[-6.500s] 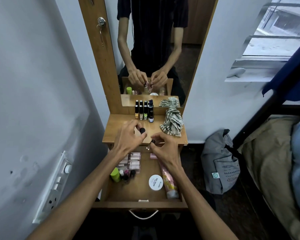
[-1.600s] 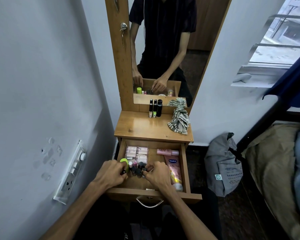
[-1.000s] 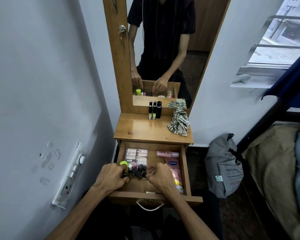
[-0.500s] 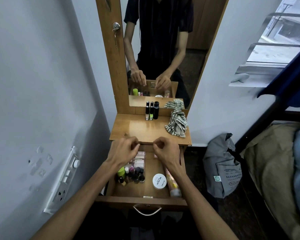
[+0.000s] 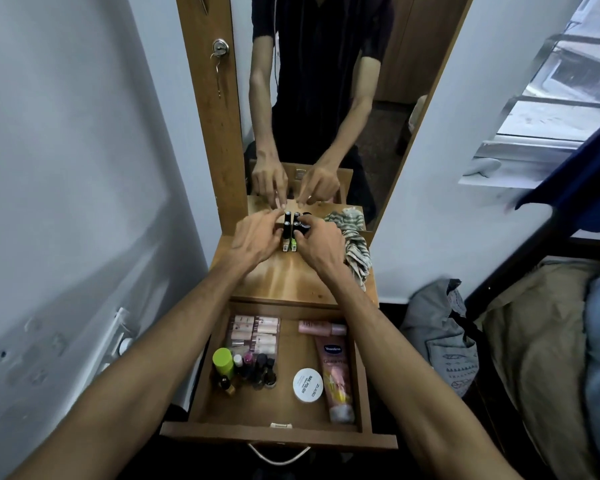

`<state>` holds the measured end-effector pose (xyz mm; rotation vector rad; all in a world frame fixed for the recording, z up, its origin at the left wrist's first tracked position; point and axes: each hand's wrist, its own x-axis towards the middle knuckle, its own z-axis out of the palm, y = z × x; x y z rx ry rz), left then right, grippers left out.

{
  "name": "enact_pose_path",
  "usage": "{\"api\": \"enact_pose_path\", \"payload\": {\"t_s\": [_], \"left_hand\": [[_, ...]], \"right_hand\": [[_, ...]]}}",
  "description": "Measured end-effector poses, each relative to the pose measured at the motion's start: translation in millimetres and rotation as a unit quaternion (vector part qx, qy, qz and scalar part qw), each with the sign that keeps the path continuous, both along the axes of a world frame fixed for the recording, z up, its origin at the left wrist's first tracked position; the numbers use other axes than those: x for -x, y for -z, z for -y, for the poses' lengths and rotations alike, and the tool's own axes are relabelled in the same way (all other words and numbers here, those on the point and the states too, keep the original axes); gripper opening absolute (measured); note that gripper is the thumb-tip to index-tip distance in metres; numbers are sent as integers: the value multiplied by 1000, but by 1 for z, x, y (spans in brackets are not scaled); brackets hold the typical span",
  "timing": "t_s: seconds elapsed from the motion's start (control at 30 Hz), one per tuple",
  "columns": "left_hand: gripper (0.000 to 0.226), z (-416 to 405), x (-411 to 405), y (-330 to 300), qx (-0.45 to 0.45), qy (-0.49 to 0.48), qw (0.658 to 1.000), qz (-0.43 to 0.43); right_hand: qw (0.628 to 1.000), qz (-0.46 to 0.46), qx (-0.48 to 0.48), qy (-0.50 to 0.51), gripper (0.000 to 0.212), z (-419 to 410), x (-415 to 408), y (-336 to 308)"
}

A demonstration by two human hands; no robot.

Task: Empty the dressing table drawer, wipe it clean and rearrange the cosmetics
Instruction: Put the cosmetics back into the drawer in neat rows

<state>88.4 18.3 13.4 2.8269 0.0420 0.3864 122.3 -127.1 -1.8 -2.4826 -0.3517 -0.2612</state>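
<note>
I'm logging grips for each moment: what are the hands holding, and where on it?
Both hands are at the small dark-capped bottles by the mirror, left hand and right hand on their sides; actual grip cannot be told.

Pale grey walls [image 5: 84, 168] flank a tall wood-framed mirror [image 5: 326, 98]. A window [image 5: 568, 81] brings daylight at right, above a bed [image 5: 551, 341] and a grey bag [image 5: 440, 334] on the dark floor [image 5: 406, 393].

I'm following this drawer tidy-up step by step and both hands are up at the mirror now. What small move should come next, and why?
Probably close the fingers on the small black-capped bottles and bring them down into the drawer. The left hand and right hand flank that cluster on the tabletop, while the drawer already holds the other cosmetics in order, including the pink Vaseline tube.
</note>
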Motion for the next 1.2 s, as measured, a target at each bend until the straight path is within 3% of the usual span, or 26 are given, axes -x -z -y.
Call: {"api": "enact_pose_path", "payload": {"t_s": [0.27, 0.67, 1.0, 1.2], "left_hand": [[36, 6, -17, 11, -7, 10, 1000, -28], [14, 2, -1, 15, 17, 15, 1000, 9], [11, -18, 58, 12, 140, 5, 988, 70], [14, -13, 105, 17, 183, 22, 982, 35]], "right_hand": [[999, -11, 48, -9, 32, -17, -16, 4], [999, -35, 26, -22, 14, -10, -6, 5], [997, -9, -67, -38, 4, 14, 34, -11], [995, -25, -59, -76, 8, 26, 69, -15]]}}
